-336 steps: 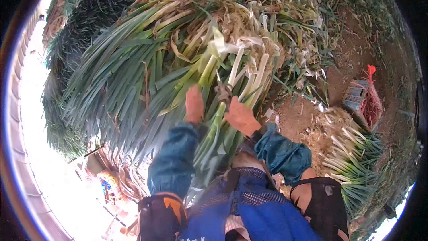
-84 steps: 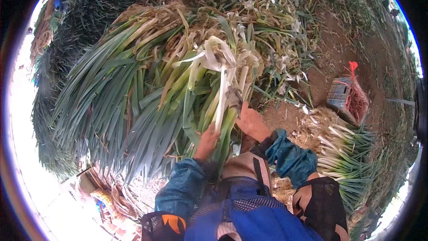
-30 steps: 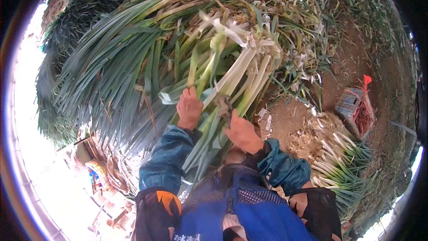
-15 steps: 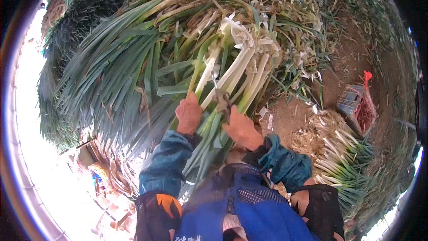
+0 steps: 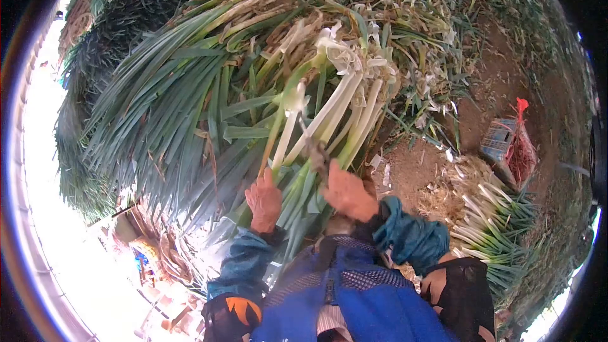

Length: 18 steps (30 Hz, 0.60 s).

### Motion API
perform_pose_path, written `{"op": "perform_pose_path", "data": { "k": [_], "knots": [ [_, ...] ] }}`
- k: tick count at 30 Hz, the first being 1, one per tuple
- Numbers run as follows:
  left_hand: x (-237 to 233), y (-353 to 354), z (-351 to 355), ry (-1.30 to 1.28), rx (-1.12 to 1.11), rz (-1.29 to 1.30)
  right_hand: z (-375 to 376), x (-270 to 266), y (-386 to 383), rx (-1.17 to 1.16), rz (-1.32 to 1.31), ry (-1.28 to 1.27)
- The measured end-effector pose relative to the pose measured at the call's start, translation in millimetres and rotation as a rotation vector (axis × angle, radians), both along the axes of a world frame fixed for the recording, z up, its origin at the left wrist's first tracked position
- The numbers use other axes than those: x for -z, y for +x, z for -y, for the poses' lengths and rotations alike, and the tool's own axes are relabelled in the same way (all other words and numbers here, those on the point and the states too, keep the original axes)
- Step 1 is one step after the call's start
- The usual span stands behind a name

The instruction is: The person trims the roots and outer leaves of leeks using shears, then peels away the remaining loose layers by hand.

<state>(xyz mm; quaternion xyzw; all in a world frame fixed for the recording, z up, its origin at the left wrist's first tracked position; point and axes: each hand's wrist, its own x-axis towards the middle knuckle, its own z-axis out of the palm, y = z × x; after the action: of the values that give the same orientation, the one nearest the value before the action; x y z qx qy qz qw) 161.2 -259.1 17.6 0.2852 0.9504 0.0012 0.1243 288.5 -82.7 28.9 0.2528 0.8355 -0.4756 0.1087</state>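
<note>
My left hand (image 5: 264, 201) is closed at the lower end of a yellowish-green leek leaf, over the green tops of the leeks. Beside it, my right hand (image 5: 349, 194) is wrapped round a dark tool (image 5: 316, 152) whose thin end points up toward a leek's white root end. White leek stalks (image 5: 337, 105) lie fanned out above both hands, their roots and peeled white skins at the top. To the left spreads a large heap of untrimmed leeks (image 5: 161, 104) with long green leaves.
At the right lies a bundle of cleaned leeks (image 5: 491, 225) near a pile of straw-coloured roots (image 5: 449, 187). A crate (image 5: 497, 139) with a red net bag (image 5: 521, 158) stands behind it. Leek scraps (image 5: 430, 44) cover the upper ground. Dark green leaves are heaped at the upper left.
My left hand has moved down, toward my body, along the leaf. My right hand and the tool have shifted slightly down and right.
</note>
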Motion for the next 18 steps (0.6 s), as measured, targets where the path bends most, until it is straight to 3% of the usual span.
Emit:
{"op": "perform_pose_path", "data": {
  "k": [3, 6, 9, 12, 18],
  "knots": [
    [3, 2, 7, 0.004, -0.045, 0.029, 17, -22, 6, -0.093, 0.228, -0.059],
    [-2, 5, 9, -0.086, -0.068, 0.101, 9, -6, -10, -0.067, 0.16, 0.017],
    [-9, 8, 12, -0.003, -0.037, 0.051, -9, 42, -33, 0.002, -0.016, 0.136],
    [-4, 5, 15, 0.029, -0.071, 0.174, -28, 42, -55, 0.098, 0.032, 0.128],
    [-12, 10, 11, 0.02, -0.156, 0.255, -6, 14, -37, -0.065, 0.093, 0.063]
  ]
}}
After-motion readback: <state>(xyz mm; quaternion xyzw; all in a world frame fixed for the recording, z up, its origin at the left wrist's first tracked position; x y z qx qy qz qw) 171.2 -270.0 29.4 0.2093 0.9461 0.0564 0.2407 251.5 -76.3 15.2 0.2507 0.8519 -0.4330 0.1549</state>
